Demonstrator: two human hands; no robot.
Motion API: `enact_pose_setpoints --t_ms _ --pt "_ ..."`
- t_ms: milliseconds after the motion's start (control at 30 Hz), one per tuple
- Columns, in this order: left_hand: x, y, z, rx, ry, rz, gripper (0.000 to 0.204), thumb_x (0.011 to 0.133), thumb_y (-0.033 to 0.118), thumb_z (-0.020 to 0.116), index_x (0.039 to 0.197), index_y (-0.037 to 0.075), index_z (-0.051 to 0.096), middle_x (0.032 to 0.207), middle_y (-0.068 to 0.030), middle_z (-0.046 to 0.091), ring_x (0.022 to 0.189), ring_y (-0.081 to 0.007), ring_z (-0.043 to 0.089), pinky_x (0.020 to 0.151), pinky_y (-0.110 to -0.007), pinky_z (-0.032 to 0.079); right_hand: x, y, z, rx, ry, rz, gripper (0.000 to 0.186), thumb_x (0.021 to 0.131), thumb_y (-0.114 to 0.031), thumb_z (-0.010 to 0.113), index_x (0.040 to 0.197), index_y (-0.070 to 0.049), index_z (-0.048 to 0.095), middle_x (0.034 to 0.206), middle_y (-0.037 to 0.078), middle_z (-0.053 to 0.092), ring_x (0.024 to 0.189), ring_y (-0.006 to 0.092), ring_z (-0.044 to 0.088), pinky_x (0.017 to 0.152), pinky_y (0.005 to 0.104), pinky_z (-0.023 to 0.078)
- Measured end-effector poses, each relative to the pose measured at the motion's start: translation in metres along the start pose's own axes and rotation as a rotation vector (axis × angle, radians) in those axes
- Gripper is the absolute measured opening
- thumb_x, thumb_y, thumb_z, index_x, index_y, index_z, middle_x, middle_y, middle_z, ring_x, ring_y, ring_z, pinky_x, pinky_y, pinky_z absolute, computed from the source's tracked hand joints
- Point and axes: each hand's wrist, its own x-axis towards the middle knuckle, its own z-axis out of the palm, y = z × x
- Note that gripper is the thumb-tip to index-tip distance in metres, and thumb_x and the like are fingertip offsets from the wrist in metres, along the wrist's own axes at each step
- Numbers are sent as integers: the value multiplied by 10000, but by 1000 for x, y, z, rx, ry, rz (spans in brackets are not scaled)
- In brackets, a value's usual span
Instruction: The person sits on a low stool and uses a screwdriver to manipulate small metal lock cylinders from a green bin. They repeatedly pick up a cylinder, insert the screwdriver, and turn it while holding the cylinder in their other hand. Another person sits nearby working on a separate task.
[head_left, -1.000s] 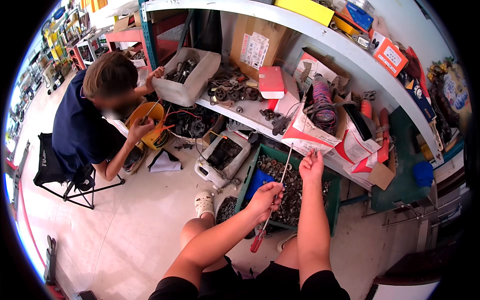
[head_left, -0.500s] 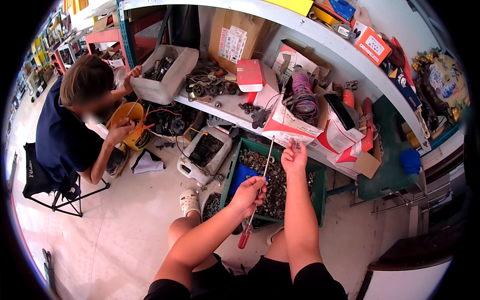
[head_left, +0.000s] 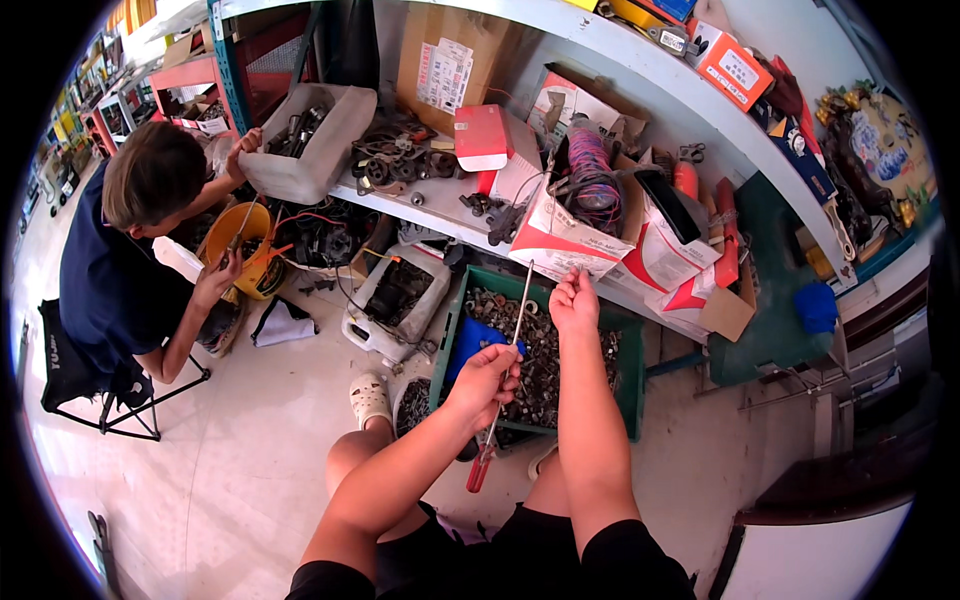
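Note:
My left hand point(head_left: 485, 383) is closed around the shaft of a long screwdriver point(head_left: 524, 304). Its red handle point(head_left: 480, 471) points back toward my lap, and its tip slants up and away. To the right, my right hand point(head_left: 574, 303) is raised with its fingertips pinched together; anything between them is too small to make out. Both hands are above a green crate point(head_left: 632, 385) of loose metal hardware point(head_left: 540, 375), such as nuts and bolts. A blue piece point(head_left: 470, 350) lies at the crate's left side.
A white box point(head_left: 560, 235) holding a wire bundle point(head_left: 593, 165) sits on the shelf just beyond my hands. Left of the crate is a cut-open jug point(head_left: 398, 300) of parts. At far left, a seated person point(head_left: 125, 240) works over a yellow bucket point(head_left: 218, 228).
My right fingers have drawn closer together. My left hand keeps its hold on the screwdriver. The other person's head and near hand have lowered, and the whole view has shifted slightly.

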Motion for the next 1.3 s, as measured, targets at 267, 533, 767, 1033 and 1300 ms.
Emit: enact_pose_setpoints --t_ms 267,533,767,1033,1300 --pt "-1 1 0 10 11 4 149 995 209 558 896 97 557 730 12 515 576 -71 402 447 -188 249 -4 1 -2 45 -27 15 169 995 -208 551 942 -53 590 734 0 533 472 55 369 371 186 258" --pt "2 3 1 10 22 4 156 995 217 558 896 96 557 733 13 514 580 -79 407 450 -193 254 4 -2 -8 -56 -13 -35 95 950 -116 591 877 -69 554 730 -4 515 473 63 375 374 195 255" --pt "3 21 -10 18 48 85 120 991 203 552 920 107 561 752 17 520 591 -75 421 459 -196 278 -63 20 -17 -691 58 -136 85 865 -113 671 888 -57 611 685 -32 491 518 59 385 414 231 269" --pt "-4 63 -26 -79 57 232 152 1000 214 541 942 77 575 750 11 514 601 -82 408 452 -188 257 -206 105 -105 -1999 -570 81 239 838 -283 696 859 -46 710 779 165 681 723 344 658 668 423 510" --pt "-6 52 -26 -33 88 211 163 999 227 539 929 83 568 763 16 504 615 -83 412 460 -186 264 -182 110 -127 -2115 -507 -8 357 896 -337 635 1094 -41 632 896 235 675 847 416 650 755 481 520"
